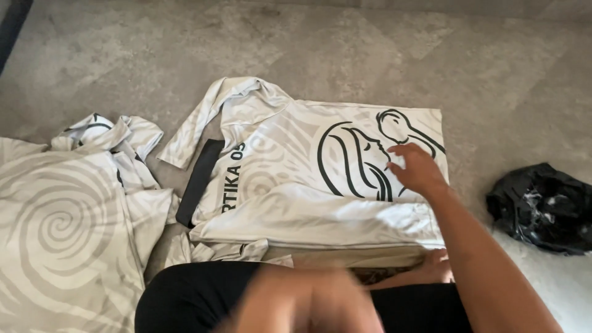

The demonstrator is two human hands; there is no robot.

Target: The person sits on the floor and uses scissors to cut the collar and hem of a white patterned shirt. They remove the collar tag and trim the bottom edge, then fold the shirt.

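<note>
A white and grey swirl-patterned shirt (290, 185) with a black line drawing and a black side stripe lies partly folded on the floor in front of me. One sleeve trails off to its upper left. My right hand (418, 169) rests flat on the shirt's right part, over the drawing, fingers apart and holding nothing. A blurred skin-coloured shape at the bottom centre seems to be my left hand (308, 302), close to the camera above my black-clad lap; its fingers cannot be made out.
A pile of similar swirl-patterned garments (68, 228) lies at the left. A crumpled black plastic bag (542, 206) sits at the right. My bare foot (435, 268) shows under the shirt's near edge. Grey carpet (345, 55) stretches beyond.
</note>
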